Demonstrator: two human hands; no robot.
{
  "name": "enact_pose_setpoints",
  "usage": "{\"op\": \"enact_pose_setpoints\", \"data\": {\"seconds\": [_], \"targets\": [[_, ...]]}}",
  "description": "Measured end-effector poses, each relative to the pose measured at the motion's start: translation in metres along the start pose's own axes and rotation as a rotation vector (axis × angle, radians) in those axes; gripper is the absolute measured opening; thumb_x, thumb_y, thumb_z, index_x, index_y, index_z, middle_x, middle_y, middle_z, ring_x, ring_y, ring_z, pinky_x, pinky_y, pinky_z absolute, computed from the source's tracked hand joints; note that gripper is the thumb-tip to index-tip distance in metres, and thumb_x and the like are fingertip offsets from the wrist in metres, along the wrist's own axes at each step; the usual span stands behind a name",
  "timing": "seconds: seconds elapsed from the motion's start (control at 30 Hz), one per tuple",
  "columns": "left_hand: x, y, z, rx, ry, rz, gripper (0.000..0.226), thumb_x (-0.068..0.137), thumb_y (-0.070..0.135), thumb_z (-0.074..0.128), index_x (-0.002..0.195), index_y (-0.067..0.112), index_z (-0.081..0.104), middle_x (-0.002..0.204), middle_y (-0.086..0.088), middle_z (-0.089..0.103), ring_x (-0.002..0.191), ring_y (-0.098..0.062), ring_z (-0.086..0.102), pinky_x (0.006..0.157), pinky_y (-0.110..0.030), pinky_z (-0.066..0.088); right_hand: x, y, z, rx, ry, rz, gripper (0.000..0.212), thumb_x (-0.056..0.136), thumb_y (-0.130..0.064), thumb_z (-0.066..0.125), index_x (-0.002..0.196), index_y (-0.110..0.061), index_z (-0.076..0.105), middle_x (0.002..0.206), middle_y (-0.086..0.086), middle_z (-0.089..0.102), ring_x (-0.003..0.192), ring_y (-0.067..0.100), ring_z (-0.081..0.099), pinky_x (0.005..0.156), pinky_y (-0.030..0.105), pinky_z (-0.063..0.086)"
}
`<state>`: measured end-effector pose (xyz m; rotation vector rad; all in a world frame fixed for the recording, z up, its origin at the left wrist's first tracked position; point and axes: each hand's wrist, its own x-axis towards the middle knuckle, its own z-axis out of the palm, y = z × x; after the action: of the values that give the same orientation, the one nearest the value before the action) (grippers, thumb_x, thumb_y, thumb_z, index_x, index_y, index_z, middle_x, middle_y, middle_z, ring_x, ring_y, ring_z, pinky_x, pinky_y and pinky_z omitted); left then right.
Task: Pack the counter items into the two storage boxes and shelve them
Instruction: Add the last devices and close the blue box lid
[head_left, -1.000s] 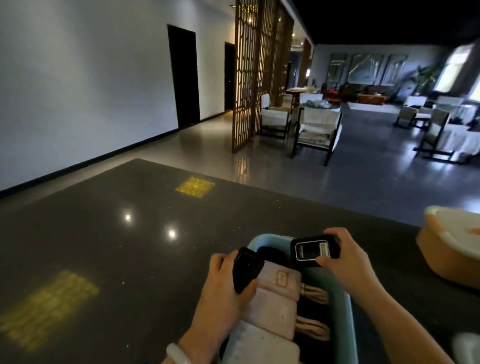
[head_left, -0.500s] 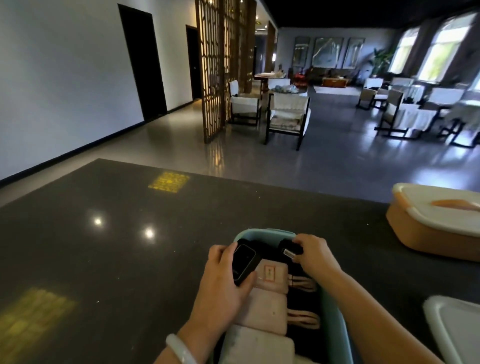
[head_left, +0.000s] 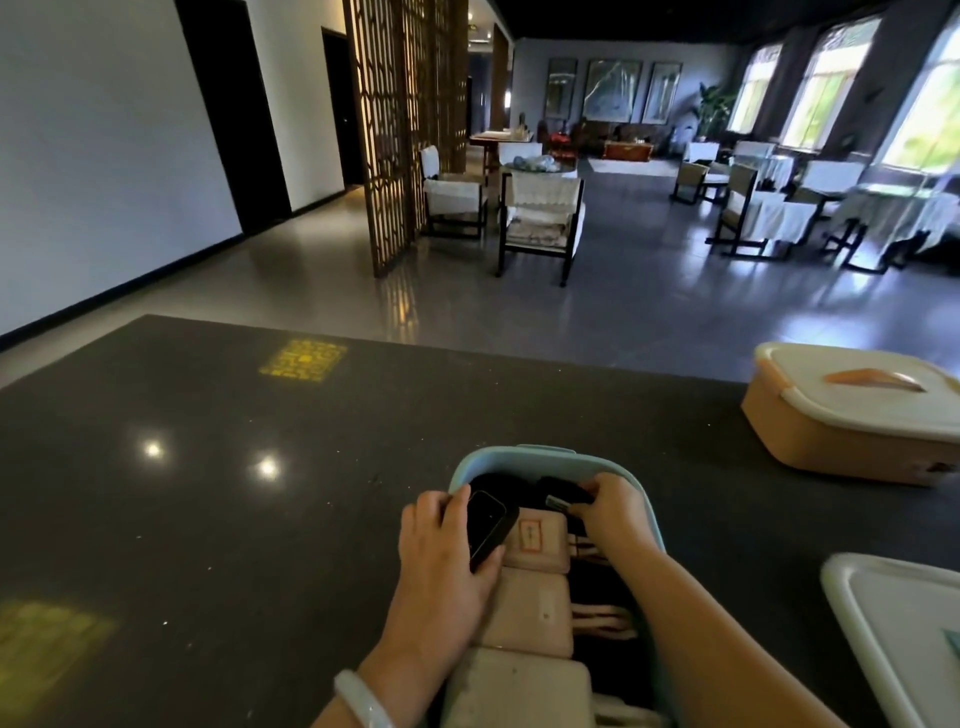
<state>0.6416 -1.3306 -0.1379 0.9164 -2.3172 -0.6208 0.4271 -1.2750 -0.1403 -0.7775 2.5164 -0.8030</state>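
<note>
Orange lidded box (head_left: 852, 415) sitting by counter's (head_left: 208, 493) right edge; left hand (head_left: 447, 566) gripping black phone (head_left: 485, 527), right hand (head_left: 610, 512) pinching black device (head_left: 563, 496) inside blue box (head_left: 519, 457).

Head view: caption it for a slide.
Both hands lower black devices into the open blue box; the orange box sits lidded.

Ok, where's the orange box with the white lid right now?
In the head view the orange box sits at the right of the dark counter, lid on, beyond and to the right of the blue box that both hands reach into.
</note>
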Motion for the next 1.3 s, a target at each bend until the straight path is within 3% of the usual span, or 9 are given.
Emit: {"op": "enact_pose_setpoints", "data": {"seconds": [0.13,0.33,0.43,0.5,0.67,0.87,1.0,1.17,1.3], "targets": [[-0.001,0.002,-0.001,0.049,-0.006,0.019,0.072,0.086,0.043,0.065,0.146,0.028,0.029,0.117,0.017,0.022,0.108,0.004,0.019,0.097,-0.018,0.029,0.000,0.003,0.003,0.026,0.059,-0.008,0.025,0.091,-0.020,0.059,0.116,-0.023,0.058,0.088,-0.012,0.055,0.070,-0.001,0.050,0.055,0.016,0.033],[-0.001,0.004,-0.003,0.047,-0.022,0.079,0.072,0.088,0.048,0.058,0.148,0.029,0.023,0.122,0.016,0.021,0.110,0.003,0.019,0.097,-0.018,0.027,-0.012,0.003,-0.003,0.073,0.097,-0.099,0.032,0.089,-0.013,0.061,0.119,-0.026,0.056,0.114,-0.007,0.061,0.087,0.000,0.055,0.068,0.015,0.043],[-0.001,0.003,-0.004,0.001,-0.016,0.101,0.071,0.089,0.052,0.054,0.148,0.029,0.023,0.125,0.015,0.022,0.113,0.001,0.021,0.100,-0.020,0.030,-0.027,-0.003,-0.012,0.109,0.170,-0.182,0.035,0.087,-0.012,0.063,0.119,-0.023,0.055,0.115,-0.006,0.057,0.101,0.008,0.058,0.086,0.029,0.053],[0.000,0.002,-0.003,-0.027,-0.009,0.135,0.069,0.089,0.054,0.050,0.148,0.028,0.025,0.126,0.014,0.024,0.114,0.000,0.022,0.101,-0.021,0.032,-0.041,-0.009,-0.018,0.128,0.188,-0.229,0.030,0.088,-0.015,0.063,0.116,-0.024,0.057,0.111,-0.009,0.057,0.099,0.005,0.058,0.086,0.026,0.052],[-0.001,0.005,-0.003,-0.111,-0.030,0.238,0.069,0.087,0.062,0.047,0.146,0.031,0.028,0.128,0.019,0.024,0.117,0.006,0.023,0.098,-0.015,0.035,-0.080,-0.027,-0.021,0.378,-0.054,-0.193,0.011,0.093,-0.027,0.058,0.093,-0.029,0.068,0.080,-0.007,0.070,0.070,0.003,0.066,0.064,0.019,0.053],[-0.003,0.007,-0.004,-0.136,-0.050,0.283,0.072,0.085,0.070,0.043,0.146,0.037,0.025,0.130,0.020,0.024,0.121,0.005,0.024,0.098,-0.014,0.034,-0.101,-0.031,-0.013,0.593,-0.223,-0.116,0.017,0.094,-0.029,0.056,0.092,-0.020,0.070,0.077,0.002,0.072,0.065,0.010,0.067,0.062,0.022,0.053],[0.004,0.003,-0.005,-0.129,-0.098,0.227,0.082,0.076,0.081,0.039,0.146,0.041,0.024,0.133,0.023,0.023,0.120,0.007,0.018,0.097,-0.011,0.022,-0.094,-0.028,-0.018,0.569,-0.077,-0.106,0.009,0.092,-0.026,0.060,0.097,-0.026,0.067,0.079,-0.007,0.073,0.070,0.009,0.070,0.060,0.020,0.054],[0.016,-0.014,-0.002,0.038,-0.229,0.099,0.078,0.088,0.056,0.055,0.152,0.030,0.017,0.154,0.011,0.008,0.142,-0.011,0.004,0.116,-0.032,0.008,-0.073,-0.009,-0.047,0.484,0.220,-0.072,0.007,0.089,-0.020,0.064,0.094,-0.025,0.066,0.074,-0.002,0.072,0.060,0.009,0.068,0.051,0.019,0.050],[0.018,-0.019,0.001,-0.091,-0.312,0.040,0.081,0.085,0.042,0.068,0.151,0.025,0.023,0.155,0.014,-0.001,0.142,-0.007,-0.002,0.115,-0.027,0.006,-0.055,0.004,-0.066,0.181,0.357,-0.119,0.005,0.088,-0.024,0.065,0.093,-0.026,0.062,0.077,-0.007,0.066,0.063,0.005,0.064,0.050,0.013,0.042]]}}
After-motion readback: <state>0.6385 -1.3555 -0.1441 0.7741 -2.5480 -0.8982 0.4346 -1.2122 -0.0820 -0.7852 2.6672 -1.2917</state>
